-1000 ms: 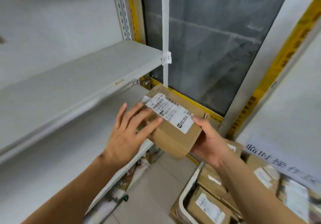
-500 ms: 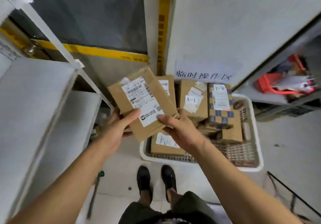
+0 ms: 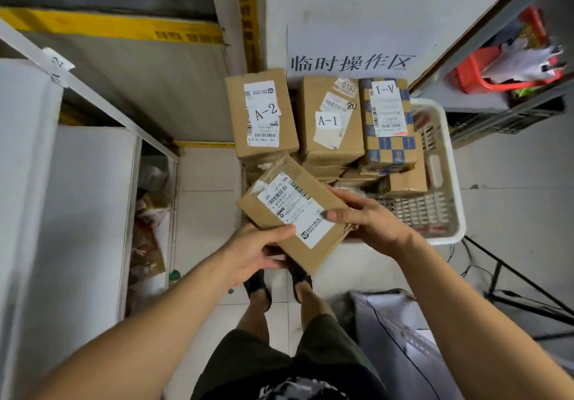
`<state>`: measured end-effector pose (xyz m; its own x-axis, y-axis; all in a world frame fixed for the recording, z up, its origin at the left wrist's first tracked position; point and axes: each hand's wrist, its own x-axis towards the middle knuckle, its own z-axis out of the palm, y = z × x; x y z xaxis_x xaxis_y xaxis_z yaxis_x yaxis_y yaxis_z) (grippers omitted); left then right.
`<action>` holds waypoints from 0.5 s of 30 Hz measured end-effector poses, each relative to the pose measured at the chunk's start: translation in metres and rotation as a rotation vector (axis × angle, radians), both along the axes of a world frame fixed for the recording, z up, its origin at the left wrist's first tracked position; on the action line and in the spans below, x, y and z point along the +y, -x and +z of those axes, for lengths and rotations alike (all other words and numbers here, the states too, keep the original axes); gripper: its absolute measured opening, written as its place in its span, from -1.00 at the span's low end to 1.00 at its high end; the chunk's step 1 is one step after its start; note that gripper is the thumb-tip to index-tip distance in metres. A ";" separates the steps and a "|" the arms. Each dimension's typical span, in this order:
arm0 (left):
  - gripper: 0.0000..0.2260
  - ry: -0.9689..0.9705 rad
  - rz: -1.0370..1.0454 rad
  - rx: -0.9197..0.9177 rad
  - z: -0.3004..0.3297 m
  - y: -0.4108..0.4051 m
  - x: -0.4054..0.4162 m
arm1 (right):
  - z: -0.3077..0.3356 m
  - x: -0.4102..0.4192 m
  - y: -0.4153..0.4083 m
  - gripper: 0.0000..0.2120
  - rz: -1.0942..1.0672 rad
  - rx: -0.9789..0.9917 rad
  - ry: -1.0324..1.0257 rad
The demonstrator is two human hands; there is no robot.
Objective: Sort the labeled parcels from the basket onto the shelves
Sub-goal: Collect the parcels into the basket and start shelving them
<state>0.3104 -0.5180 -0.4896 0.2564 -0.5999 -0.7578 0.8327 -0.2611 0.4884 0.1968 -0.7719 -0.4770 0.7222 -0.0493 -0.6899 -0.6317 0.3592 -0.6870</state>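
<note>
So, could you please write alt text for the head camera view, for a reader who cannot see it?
Both hands, left and right, hold a brown labelled parcel above the near edge of a white basket of parcels marked A-2, A-1 and an upside-down A-1. White shelves stand at left.

A pale tiled floor (image 3: 205,170) was seen below; a white slatted basket (image 3: 447,201) was set on it against the wall; white shelves (image 3: 87,201) were ranged at the left; cluttered packets (image 3: 149,232) were stacked on the lowest level.
</note>
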 end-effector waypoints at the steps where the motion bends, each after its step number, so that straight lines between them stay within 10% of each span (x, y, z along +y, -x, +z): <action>1: -0.55 -0.015 0.053 -0.001 -0.003 -0.002 0.001 | -0.002 -0.009 -0.004 -0.40 0.040 -0.009 -0.015; 4: -0.29 -0.088 0.201 -0.003 -0.011 -0.017 0.008 | -0.006 -0.030 -0.019 -0.42 0.183 -0.042 -0.054; 15: -0.44 -0.155 0.435 0.090 -0.045 0.004 0.000 | -0.046 0.028 -0.010 -0.62 -0.185 0.138 0.034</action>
